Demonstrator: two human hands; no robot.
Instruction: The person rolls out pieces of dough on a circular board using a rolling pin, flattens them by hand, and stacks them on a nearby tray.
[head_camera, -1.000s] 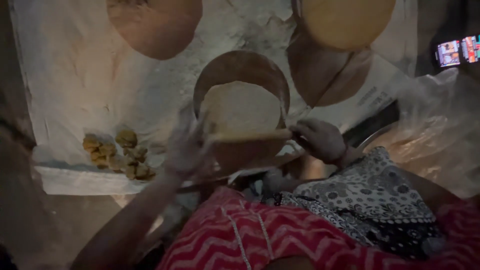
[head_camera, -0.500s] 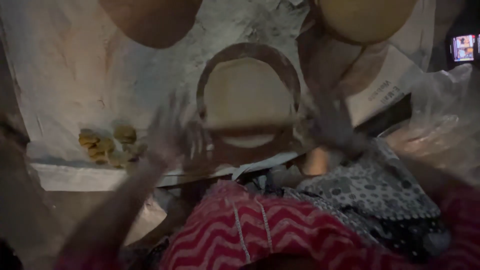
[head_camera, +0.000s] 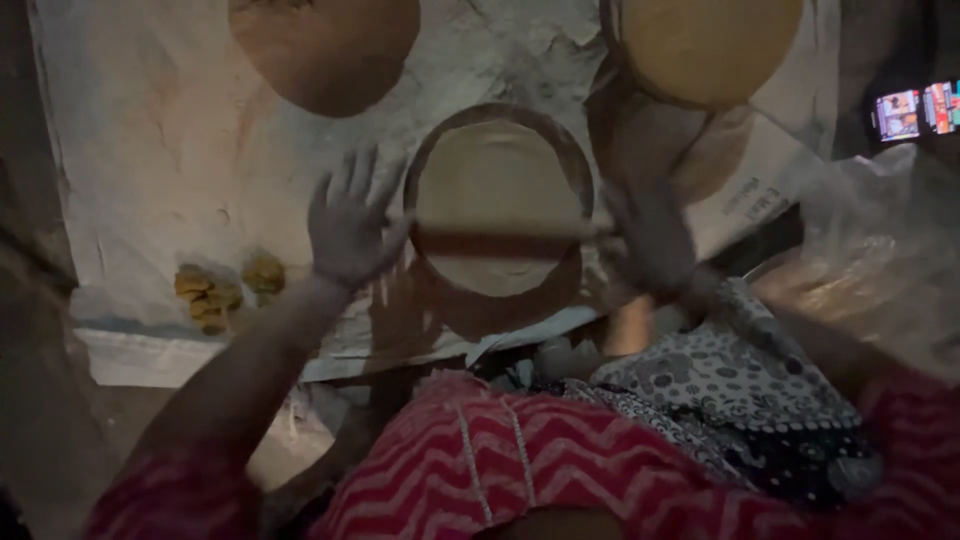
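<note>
Head view: left hand (head_camera: 345, 225) flat, fingers spread, and blurred right hand (head_camera: 650, 235), grip unclear, press a rolling pin (head_camera: 500, 243) across the thin dough disc (head_camera: 497, 190) on its round board (head_camera: 560, 150), centre frame; dough balls (head_camera: 215, 290) lie lower left.

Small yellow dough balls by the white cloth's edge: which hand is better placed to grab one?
Left, probably. The left hand lies open on the wooden rolling pin's left end, right above the small yellow dough balls. The right hand is across the flat round dough.
</note>
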